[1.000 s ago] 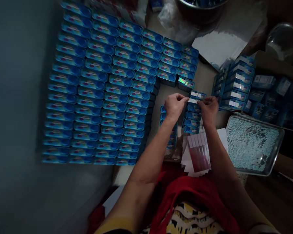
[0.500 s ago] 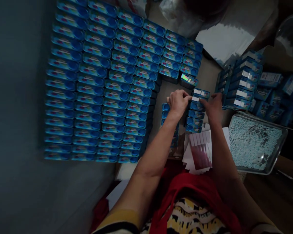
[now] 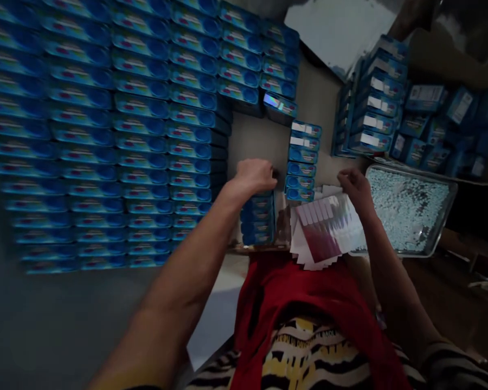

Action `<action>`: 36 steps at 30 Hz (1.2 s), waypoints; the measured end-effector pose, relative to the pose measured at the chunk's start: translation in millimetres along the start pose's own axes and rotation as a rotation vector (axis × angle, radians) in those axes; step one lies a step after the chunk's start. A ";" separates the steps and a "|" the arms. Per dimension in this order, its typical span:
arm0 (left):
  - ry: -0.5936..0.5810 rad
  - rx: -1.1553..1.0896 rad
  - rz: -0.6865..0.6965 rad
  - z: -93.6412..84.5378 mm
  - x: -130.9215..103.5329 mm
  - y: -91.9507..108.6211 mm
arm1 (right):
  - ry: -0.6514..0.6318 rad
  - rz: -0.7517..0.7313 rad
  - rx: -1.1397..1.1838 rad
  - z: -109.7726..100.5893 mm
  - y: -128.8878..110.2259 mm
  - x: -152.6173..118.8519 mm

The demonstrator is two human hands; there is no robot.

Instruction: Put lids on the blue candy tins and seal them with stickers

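Note:
My left hand (image 3: 255, 176) is curled closed above a short stack of blue boxes (image 3: 258, 225), and whatever its fingers hold is hidden. To its right stands a row of slim blue boxes (image 3: 302, 169); the top two carry white labels, while the lower ones show none. My right hand (image 3: 355, 188) hovers at the upper right edge of fanned-out label sheets (image 3: 319, 230), thumb and fingertips drawn together. Anything in that pinch is too small and dark to make out. Plain white strips line the top sheet, above a red printed area.
Long columns of blue boxes (image 3: 142, 146) fill the left side. One box with a shiny sticker (image 3: 280, 104) sits apart. At right are stacked labelled boxes (image 3: 376, 103), a carton of loose boxes (image 3: 435, 127) and a clear tray of pale pellets (image 3: 406, 208).
Both hands have come away from the second box in the row, which now bears its white label. They have moved toward my body, the right one to the label sheets. The camera view has shifted.

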State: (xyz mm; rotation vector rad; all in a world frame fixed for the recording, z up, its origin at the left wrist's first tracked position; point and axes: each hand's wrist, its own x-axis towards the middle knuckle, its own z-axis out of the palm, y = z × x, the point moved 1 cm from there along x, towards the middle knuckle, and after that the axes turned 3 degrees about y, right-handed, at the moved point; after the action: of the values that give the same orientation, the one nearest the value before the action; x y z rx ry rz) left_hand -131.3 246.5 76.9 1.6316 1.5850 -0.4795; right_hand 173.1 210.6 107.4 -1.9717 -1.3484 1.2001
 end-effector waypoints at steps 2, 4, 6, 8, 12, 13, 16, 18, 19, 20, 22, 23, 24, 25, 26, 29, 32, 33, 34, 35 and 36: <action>-0.075 0.063 0.007 13.7 -23.3 7.1 | 0.134 -0.061 -0.215 -31.9 23.8 -27.0; -0.083 0.129 0.008 27.8 -49.0 22.2 | 0.164 -0.130 -0.448 -52.2 44.8 -46.6; 0.006 0.193 0.010 43.1 -73.7 47.8 | 0.061 -0.234 -0.653 -57.7 58.0 -55.1; 0.109 0.204 0.053 61.1 -92.6 82.3 | -0.101 -0.344 -0.813 -51.5 61.6 -52.1; 0.234 0.059 0.193 101.2 -97.4 149.1 | -0.352 -0.444 -1.034 -32.3 53.7 -26.5; 0.263 0.005 0.210 110.2 -92.3 160.2 | -0.386 -0.451 -1.049 -30.7 52.0 -19.8; 0.368 -0.117 0.190 131.7 -71.0 176.3 | -0.422 -0.463 -1.002 -36.5 52.0 -6.8; 0.417 -0.137 0.155 141.9 -57.2 176.7 | -0.407 -0.468 -0.961 -44.7 55.4 -4.8; 0.414 -0.153 0.146 146.2 -51.3 175.5 | -0.397 -0.474 -0.952 -48.2 57.7 -5.4; 0.398 -0.184 0.140 150.0 -46.1 174.0 | -0.385 -0.489 -0.946 -50.5 60.3 -7.0; 0.359 -0.288 0.128 156.2 -37.7 171.2 | -0.349 -0.545 -0.929 -50.7 66.3 -12.4; 0.346 -0.346 0.119 158.5 -34.4 170.0 | -0.329 -0.581 -0.915 -48.5 70.0 -16.0; 0.341 -0.399 0.105 160.4 -31.6 168.9 | -0.313 -0.616 -0.898 -45.0 74.4 -20.1; 0.340 -0.443 0.087 161.8 -29.2 167.9 | -0.301 -0.646 -0.881 -40.7 79.6 -24.7; 0.335 -0.477 0.071 162.9 -27.1 166.9 | -0.294 -0.669 -0.868 -36.0 85.4 -29.8; 0.276 -0.563 0.039 165.1 -23.7 163.3 | -0.274 -0.705 -0.843 -23.9 105.2 -47.8; 0.227 -0.627 0.014 167.5 -24.6 158.6 | -0.238 -0.726 -0.826 -19.5 123.7 -68.0; 0.220 -0.633 0.003 168.5 -25.8 157.2 | -0.234 -0.738 -0.820 -19.7 128.6 -74.7; 0.215 -0.629 -0.011 169.5 -27.4 156.2 | -0.238 -0.753 -0.814 -20.3 132.6 -81.2; 0.211 -0.611 -0.023 170.4 -29.2 155.6 | -0.242 -0.766 -0.805 -21.3 135.7 -87.4; 0.212 -0.584 -0.032 170.9 -31.1 155.7 | -0.239 -0.774 -0.794 -22.6 137.7 -93.1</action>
State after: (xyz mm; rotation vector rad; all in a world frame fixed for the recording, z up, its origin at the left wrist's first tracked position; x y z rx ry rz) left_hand 56.3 113.4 38.0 1.2336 1.7011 0.1463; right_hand 248.6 71.8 51.2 -1.4276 -2.6733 0.5538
